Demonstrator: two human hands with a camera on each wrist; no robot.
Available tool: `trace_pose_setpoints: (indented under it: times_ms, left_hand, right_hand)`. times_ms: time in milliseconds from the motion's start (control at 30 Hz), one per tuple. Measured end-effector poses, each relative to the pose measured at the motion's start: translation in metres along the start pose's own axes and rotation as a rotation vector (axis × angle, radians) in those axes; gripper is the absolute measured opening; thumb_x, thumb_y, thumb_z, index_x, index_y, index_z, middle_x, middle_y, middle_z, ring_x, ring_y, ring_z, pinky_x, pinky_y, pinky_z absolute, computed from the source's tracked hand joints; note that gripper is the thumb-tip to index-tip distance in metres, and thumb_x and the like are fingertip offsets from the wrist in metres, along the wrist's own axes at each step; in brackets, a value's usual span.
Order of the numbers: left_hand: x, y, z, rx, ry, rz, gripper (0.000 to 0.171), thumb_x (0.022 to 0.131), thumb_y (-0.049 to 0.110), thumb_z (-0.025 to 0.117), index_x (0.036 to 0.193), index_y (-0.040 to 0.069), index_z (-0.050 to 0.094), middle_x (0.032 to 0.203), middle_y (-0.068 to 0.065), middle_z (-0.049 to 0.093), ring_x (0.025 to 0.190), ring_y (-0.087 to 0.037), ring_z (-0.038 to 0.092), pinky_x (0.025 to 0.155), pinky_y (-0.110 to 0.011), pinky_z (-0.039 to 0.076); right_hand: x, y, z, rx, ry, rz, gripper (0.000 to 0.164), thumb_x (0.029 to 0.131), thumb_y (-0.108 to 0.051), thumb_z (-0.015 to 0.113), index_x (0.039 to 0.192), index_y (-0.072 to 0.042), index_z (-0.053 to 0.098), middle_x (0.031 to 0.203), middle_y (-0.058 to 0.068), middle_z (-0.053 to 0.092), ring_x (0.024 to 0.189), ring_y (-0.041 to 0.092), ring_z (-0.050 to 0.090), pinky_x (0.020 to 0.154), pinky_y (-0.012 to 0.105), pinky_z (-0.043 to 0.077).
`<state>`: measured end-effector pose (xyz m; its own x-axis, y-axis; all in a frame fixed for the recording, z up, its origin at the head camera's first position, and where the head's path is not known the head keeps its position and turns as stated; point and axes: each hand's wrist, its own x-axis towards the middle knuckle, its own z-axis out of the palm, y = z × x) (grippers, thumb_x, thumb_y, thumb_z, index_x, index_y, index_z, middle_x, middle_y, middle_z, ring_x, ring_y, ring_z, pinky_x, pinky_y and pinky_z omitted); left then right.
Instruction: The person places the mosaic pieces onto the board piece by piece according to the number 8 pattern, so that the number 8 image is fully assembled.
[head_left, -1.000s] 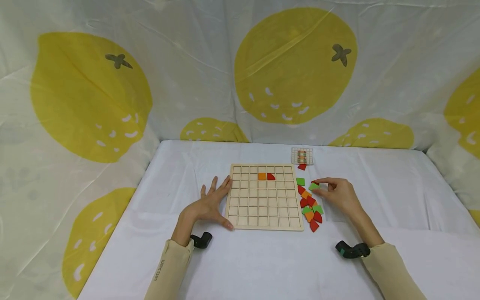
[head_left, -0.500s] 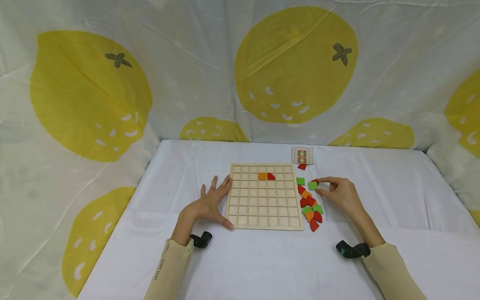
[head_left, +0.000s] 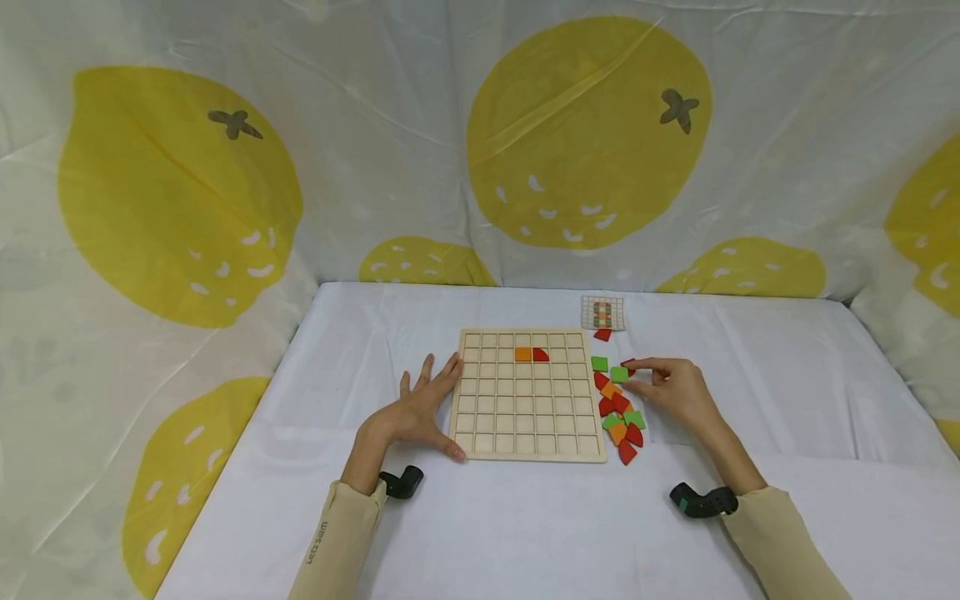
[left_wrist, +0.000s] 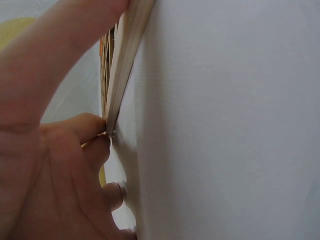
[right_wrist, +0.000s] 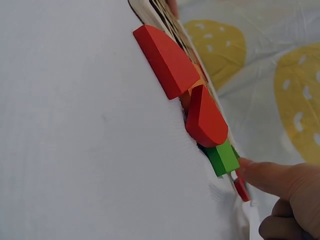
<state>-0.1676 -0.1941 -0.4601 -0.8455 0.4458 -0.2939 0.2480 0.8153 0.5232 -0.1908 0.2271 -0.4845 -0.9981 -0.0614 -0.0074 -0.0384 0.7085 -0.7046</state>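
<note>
Spread wide, the left hand (head_left: 416,414) is touching the board (head_left: 506,404) along its left edge; the right hand (head_left: 678,392) is bending thumb and forefinger, parted, any pinch unclear. Grid cells are holding an orange square (head_left: 522,354) and red quarter (head_left: 540,356). Rightward, loose pieces (head_left: 621,403) are lying below a card (head_left: 588,314). At the right fingertips, a green square (head_left: 618,374) is sitting beside a red piece (head_left: 632,371).

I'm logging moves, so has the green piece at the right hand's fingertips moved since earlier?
Yes, in the head view the green piece has shifted left, closer to the wooden board.
</note>
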Motion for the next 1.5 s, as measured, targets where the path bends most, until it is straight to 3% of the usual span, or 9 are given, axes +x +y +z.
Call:
trace_pose_setpoints:
  times_ms: [200, 367, 567, 800, 1033, 1500]
  left_hand:
    - [0.0, -0.001, 0.0, -0.001, 0.002, 0.001, 0.148, 0.058, 0.049, 0.099, 0.167, 0.011, 0.007, 0.177, -0.001, -0.004, 0.16, -0.04, -0.02, 0.122, -0.074, -0.01]
    - [0.001, -0.002, 0.0, 0.002, 0.001, 0.002, 0.148, 0.058, 0.05, 0.099, 0.167, 0.011, 0.007, 0.177, -0.001, -0.005, 0.16, -0.04, -0.02, 0.121, -0.075, -0.01]
    - [0.0, -0.002, 0.0, 0.005, -0.005, 0.001, 0.148, 0.059, 0.05, 0.099, 0.167, 0.011, 0.007, 0.177, -0.001, -0.005, 0.16, -0.039, -0.02, 0.122, -0.074, -0.01]
    - [0.0, -0.002, 0.0, 0.008, -0.007, -0.006, 0.147, 0.059, 0.049, 0.099, 0.167, 0.011, 0.007, 0.177, -0.001, -0.004, 0.16, -0.039, -0.02, 0.122, -0.074, -0.01]
    - [0.001, -0.003, -0.001, 0.005, -0.01, 0.003, 0.147, 0.059, 0.048, 0.099, 0.167, 0.011, 0.006, 0.176, -0.002, -0.006, 0.16, -0.04, -0.02, 0.122, -0.074, -0.011]
    - [0.0, -0.002, -0.002, -0.001, -0.009, 0.01, 0.147, 0.06, 0.047, 0.099, 0.167, 0.01, 0.006, 0.176, -0.003, -0.006, 0.16, -0.041, -0.02, 0.122, -0.074, -0.011]
  right_hand:
    - [0.001, -0.005, -0.001, 0.037, 0.022, -0.002, 0.034, 0.088, -0.028, 0.084, 0.117, -0.01, 0.079, 0.061, -0.001, 0.034, 0.061, 0.016, 0.037, 0.052, 0.027, 0.027]
    - [0.001, -0.014, 0.005, 0.084, -0.03, 0.025, 0.038, 0.089, -0.03, 0.083, 0.121, -0.011, 0.078, 0.062, -0.001, 0.035, 0.064, 0.017, 0.039, 0.053, 0.028, 0.028]
    - [0.004, -0.031, 0.019, 0.112, -0.062, 0.046, 0.039, 0.089, -0.029, 0.083, 0.121, -0.008, 0.078, 0.059, -0.002, 0.034, 0.054, 0.016, 0.035, 0.048, 0.025, 0.025]
    - [0.014, -0.053, 0.038, 0.115, -0.059, -0.036, 0.033, 0.087, -0.024, 0.085, 0.115, -0.007, 0.08, 0.056, -0.002, 0.034, 0.047, 0.015, 0.031, 0.044, 0.023, 0.023]
    - [0.02, -0.07, 0.056, 0.092, -0.063, -0.079, 0.032, 0.086, -0.023, 0.086, 0.113, -0.007, 0.08, 0.056, -0.001, 0.037, 0.046, 0.015, 0.036, 0.044, 0.023, 0.025]
    - [0.023, -0.077, 0.066, 0.115, -0.084, -0.073, 0.035, 0.089, -0.023, 0.083, 0.119, -0.007, 0.078, 0.054, -0.001, 0.038, 0.046, 0.016, 0.035, 0.044, 0.023, 0.024]
